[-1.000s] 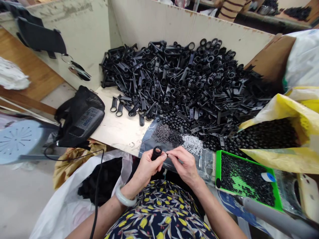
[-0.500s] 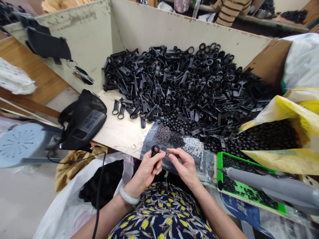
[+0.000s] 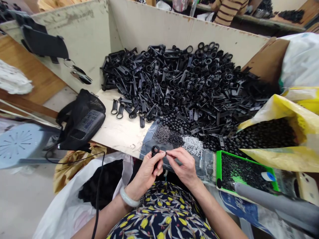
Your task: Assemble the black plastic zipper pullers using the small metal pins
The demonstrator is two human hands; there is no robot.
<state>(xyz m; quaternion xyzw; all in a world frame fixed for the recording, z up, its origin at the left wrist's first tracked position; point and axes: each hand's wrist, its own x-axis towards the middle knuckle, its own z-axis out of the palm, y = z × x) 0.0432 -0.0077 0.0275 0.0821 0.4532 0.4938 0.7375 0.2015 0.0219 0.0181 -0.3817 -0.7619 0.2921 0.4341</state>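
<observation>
In my left hand [image 3: 149, 166] is a black ring-ended part [image 3: 155, 150], its ring standing up past the closed fingers. Close beside it, my right hand [image 3: 183, 164] pinches with thumb and forefinger at the part's right side; whatever sits between those fingertips is too small to make out. Just beyond the hands lie a pile of silver pins [image 3: 193, 144], a heap of small brown-grey pieces [image 3: 161, 134] and small black pieces [image 3: 175, 139]. Farther back rises a large heap of black plastic parts [image 3: 169, 76].
A green tray [image 3: 218, 166] of small black bits stands at the right, a grey tool [image 3: 264, 197] reaching over its near edge. Behind it is a yellow bag [image 3: 269, 157] with black balls. A black mesh bag [image 3: 87, 122] lies left. A striped sleeve [image 3: 230, 11] shows beyond the partition.
My right fingertips have come nearer to my left thumb. The grey tool has swung down and right, uncovering more of the green tray and a blue-and-white round item. The view has shifted slightly.
</observation>
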